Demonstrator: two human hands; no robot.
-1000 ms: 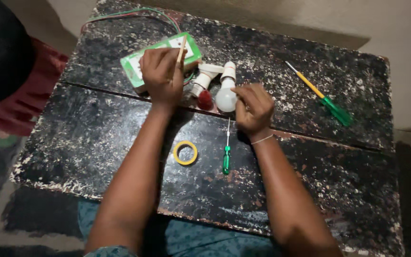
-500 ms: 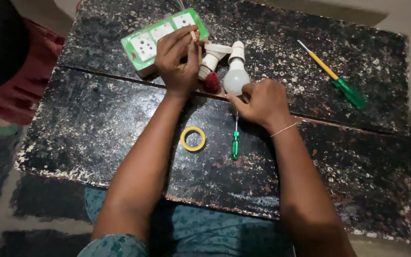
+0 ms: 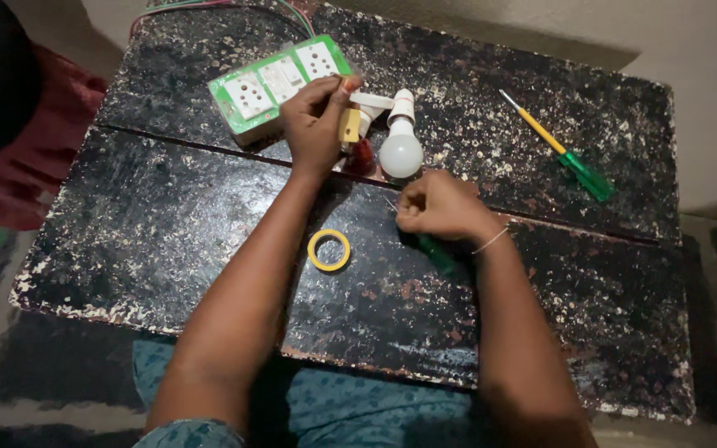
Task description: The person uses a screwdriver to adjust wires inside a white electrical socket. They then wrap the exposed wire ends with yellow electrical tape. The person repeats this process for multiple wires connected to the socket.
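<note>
Broadly, we work over a black, paint-speckled wooden table (image 3: 168,216) made of two wide boards with a seam running across. On the far board lies a green-framed switchboard with white sockets and switches (image 3: 280,83), tilted, with coloured wires leaving its far edge.

Our left hand (image 3: 315,124) sits just beside the near right corner of the switchboard. It is curled shut around a small yellow-tan block (image 3: 349,124), pinched between thumb and fingers; what the block is we cannot tell. Right of that hand a white bulb in a white holder (image 3: 401,145) lies on the table, glass end toward us, with a small red part (image 3: 362,156) just beside it.

Our right hand (image 3: 437,205) is closed in a loose fist on the near board, just in front of the bulb. It grips a small screwdriver with a green handle (image 3: 435,251); the handle shows below the wrist, and the thin shaft emerges at the fingers.

A longer screwdriver with a yellow shaft and green handle (image 3: 570,158) lies well apart at the far right. A yellow ring of tape (image 3: 329,250) lies flat between our forearms.
</note>
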